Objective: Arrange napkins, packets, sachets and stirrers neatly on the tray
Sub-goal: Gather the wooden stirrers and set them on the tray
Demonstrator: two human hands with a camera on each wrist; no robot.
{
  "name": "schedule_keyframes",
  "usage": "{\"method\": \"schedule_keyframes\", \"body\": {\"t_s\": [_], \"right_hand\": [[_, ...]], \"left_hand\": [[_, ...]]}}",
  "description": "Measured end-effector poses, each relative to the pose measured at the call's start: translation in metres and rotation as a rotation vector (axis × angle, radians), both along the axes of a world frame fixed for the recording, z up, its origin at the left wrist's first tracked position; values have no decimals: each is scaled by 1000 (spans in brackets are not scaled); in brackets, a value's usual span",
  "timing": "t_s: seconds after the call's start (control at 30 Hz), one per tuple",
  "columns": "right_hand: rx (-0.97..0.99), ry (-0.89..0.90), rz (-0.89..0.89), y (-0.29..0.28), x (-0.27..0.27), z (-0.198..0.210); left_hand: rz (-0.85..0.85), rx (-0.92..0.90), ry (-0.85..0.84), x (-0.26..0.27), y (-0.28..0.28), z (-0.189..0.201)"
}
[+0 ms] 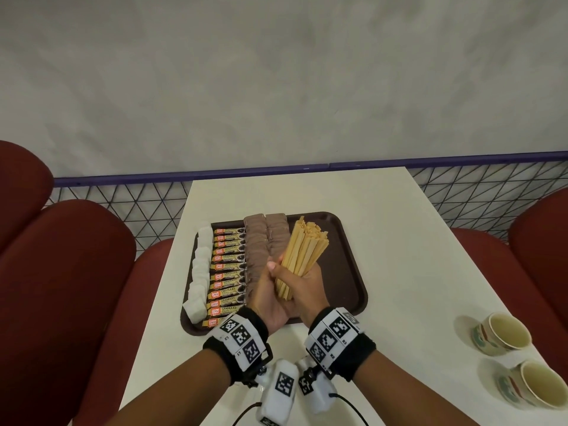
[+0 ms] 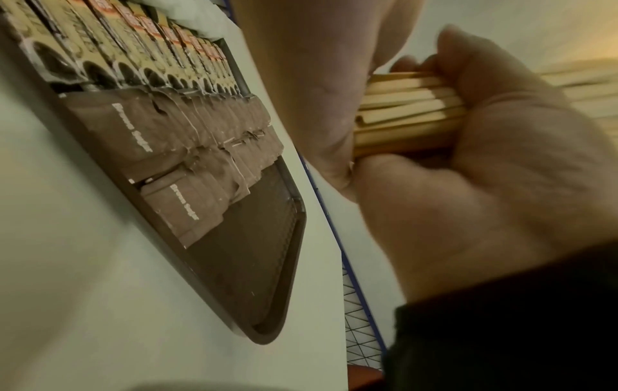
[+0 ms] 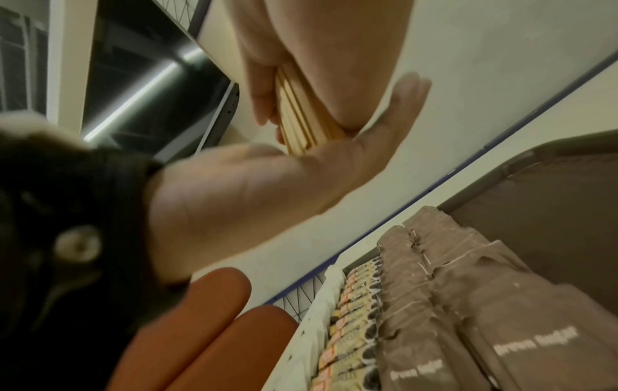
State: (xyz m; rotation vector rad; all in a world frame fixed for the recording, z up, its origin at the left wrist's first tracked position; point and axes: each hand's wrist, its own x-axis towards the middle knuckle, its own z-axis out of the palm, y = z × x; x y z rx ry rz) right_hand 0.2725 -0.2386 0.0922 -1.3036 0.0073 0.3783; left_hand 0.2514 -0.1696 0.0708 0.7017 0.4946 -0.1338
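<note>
Both hands meet above the near middle of the tray, clamped together on one bundle of stirrers (image 1: 302,256). Left hand (image 1: 270,298) wraps the lower end from the left, its thumb across the front; the left wrist view shows the fingers (image 2: 475,87) curled right round the sticks. Right hand (image 1: 302,290) backs the bundle from the other side; in the right wrist view its palm lies against the stick ends and its fingers look fairly straight, so it seems to be squaring the bundle more than gripping it.

Going left to right on the brown tray (image 1: 350,272): a column of white napkins (image 1: 199,272) along the left rim, a row of orange and black granule packets (image 1: 229,273), then two overlapping columns of brown sugar sachets (image 1: 261,244). The stirrers fan out over bare tray to the right of these, raised and tilted away, not yet set down.

The step in hand looks like evening up the sticks before laying them in that free strip. To do it well, I would tap the ends flush, keep the grip firm so none slide out, then lower the bundle parallel to the sachet columns, just beside them without nudging them.

The counter (image 1: 399,241) is plain white and smooth, so loose sticks could skid. Two paper cups (image 1: 504,333) stand at its right edge, well apart from the tray. Red padded seats (image 1: 70,272) flank the counter, with a wire mesh barrier and a pale wall beyond.
</note>
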Motion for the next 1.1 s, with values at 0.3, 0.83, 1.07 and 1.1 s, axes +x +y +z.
{"method": "schedule_keyframes", "body": {"t_s": [0.3, 0.83, 1.07, 1.1], "right_hand": [[-59, -47, 123, -13, 4, -13], [-278, -139, 245, -21, 2, -36], [-262, -163, 223, -22, 5, -36], [-269, -161, 232, -22, 6, -35]], "left_hand": [[-44, 285, -18, -1, 9, 3], [-275, 1441, -471, 11, 25, 48], [-250, 1488, -444, 12, 13, 53], [-182, 1451, -413, 13, 13, 52]]}}
